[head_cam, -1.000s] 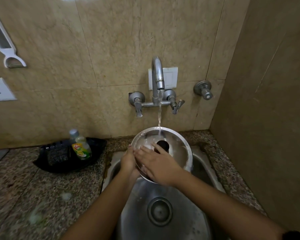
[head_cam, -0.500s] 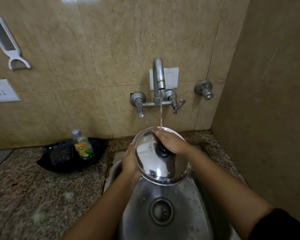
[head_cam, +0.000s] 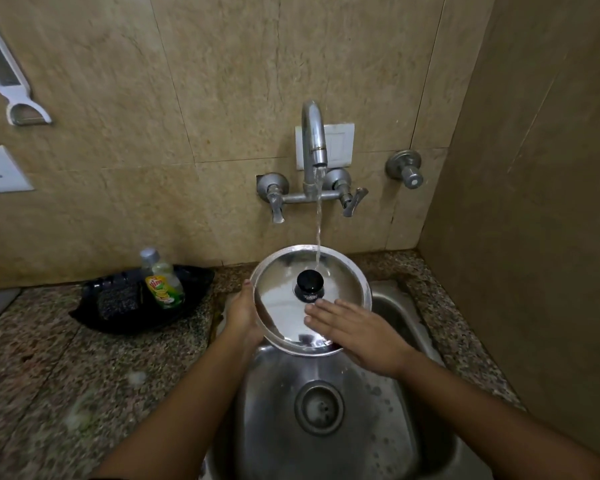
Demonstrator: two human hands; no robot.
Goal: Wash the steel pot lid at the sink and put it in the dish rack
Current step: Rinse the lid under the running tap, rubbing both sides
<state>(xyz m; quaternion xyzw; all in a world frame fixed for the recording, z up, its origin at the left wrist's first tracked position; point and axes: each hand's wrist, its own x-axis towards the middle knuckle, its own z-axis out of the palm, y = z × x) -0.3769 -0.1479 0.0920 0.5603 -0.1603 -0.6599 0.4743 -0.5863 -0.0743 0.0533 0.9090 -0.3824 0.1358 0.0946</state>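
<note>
Here, steel lid [head_cam: 284, 317] knob-side up, tilted, left hand [head_cam: 245, 315] gripping rim.

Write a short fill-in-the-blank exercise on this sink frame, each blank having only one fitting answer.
1. The steel lid is held at its rim by the ___ hand.
2. Water from the tap lands just behind the lid's black ___.
3. The right hand lies flat, fingers ___, on the lid.
4. The soap bottle stands on a ___ tray.

Missing words: left; knob; extended; black

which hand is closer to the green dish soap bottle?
Left. The left hand grips the round steel pot lid's left rim, beside the green dish soap bottle; the right hand lies across the lid's near-right side.
</note>
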